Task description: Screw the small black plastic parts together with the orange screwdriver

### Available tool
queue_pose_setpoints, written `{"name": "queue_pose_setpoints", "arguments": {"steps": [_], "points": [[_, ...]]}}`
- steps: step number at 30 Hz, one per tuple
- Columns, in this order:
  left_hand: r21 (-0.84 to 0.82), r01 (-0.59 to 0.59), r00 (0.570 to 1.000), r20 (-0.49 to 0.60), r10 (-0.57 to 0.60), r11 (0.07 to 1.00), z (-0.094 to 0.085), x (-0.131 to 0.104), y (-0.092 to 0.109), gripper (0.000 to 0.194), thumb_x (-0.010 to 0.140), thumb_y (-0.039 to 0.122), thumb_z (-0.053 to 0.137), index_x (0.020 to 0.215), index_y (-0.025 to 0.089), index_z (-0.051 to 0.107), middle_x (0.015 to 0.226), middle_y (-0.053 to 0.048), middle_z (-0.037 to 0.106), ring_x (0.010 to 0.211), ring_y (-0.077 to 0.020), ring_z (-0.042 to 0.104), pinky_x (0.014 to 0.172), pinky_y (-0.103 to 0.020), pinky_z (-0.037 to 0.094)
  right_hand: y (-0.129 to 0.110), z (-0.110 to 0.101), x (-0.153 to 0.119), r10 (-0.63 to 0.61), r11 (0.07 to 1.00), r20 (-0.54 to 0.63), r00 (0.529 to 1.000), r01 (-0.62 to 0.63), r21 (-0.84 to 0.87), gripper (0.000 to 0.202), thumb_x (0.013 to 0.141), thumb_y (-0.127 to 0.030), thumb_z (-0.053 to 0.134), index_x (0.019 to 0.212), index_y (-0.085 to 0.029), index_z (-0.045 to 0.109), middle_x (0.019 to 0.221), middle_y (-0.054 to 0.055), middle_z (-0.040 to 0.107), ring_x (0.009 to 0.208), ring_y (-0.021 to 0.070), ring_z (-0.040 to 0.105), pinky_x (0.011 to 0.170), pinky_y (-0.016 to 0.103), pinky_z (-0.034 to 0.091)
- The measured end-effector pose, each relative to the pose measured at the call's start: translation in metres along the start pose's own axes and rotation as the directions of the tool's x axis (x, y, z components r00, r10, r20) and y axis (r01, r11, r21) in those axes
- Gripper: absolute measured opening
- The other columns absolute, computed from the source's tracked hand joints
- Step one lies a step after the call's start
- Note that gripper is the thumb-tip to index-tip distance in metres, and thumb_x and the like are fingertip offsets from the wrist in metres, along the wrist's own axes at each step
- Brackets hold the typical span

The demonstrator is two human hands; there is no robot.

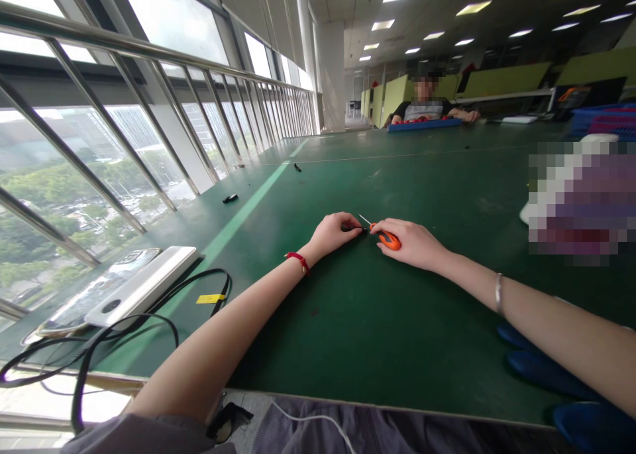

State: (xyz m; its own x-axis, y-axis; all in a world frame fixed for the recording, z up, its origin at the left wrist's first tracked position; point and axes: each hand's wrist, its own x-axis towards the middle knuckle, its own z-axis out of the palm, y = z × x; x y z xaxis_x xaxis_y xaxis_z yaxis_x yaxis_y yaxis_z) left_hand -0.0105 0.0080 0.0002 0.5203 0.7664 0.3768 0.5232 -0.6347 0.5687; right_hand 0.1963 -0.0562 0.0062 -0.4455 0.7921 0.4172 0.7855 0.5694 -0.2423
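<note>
In the middle of the green table [308, 335], my left hand [334, 234] pinches a small black part [354, 229], mostly hidden by the fingers; I cannot tell what it is. My right hand [411, 242] is closed around the orange and black handle of a screwdriver [389, 240]. Its thin metal shaft points up and to the left, close beside the fingertips of my left hand. The tip stands apart from the black part. Both forearms reach in from the table's near edge.
Left lie a white power bank [144, 287], a phone in a clear case [104, 288] and black cables [149, 316]. Small black pieces [230, 199] rest further off. A person [424, 103] sits behind a blue tray [424, 126]. Dark blue objects [546, 371] lie under my right forearm.
</note>
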Motion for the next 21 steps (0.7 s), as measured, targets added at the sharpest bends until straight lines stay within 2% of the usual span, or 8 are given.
{"name": "queue_pose_setpoints", "arguments": {"steps": [6,21], "points": [[-0.105,0.024,1.0,0.008,-0.023,0.994,0.001,0.0018,-0.0049,0.019,0.077,0.03,0.062,0.085,0.015,0.071,0.087,-0.004,0.072,0.08,-0.0155,0.064,0.077,-0.026,0.049,-0.0004,-0.0018,0.0009,0.014,1.0,0.081,0.997,-0.012,-0.026,0.027,0.081,-0.026,0.053,0.107,-0.022,0.062,0.109,0.006,0.067,0.089,0.0224,0.064,0.078,0.037,0.05],[-0.088,0.022,1.0,0.008,-0.021,0.996,0.0003,0.0019,-0.0043,0.018,0.077,0.029,0.061,0.083,0.016,0.072,0.087,-0.004,0.072,0.082,-0.0159,0.065,0.078,-0.027,0.05,-0.003,-0.0024,0.0021,0.033,0.999,0.108,0.994,-0.03,-0.028,0.026,0.082,-0.028,0.051,0.105,-0.024,0.063,0.112,0.005,0.067,0.095,0.0234,0.064,0.085,0.039,0.048]]}}
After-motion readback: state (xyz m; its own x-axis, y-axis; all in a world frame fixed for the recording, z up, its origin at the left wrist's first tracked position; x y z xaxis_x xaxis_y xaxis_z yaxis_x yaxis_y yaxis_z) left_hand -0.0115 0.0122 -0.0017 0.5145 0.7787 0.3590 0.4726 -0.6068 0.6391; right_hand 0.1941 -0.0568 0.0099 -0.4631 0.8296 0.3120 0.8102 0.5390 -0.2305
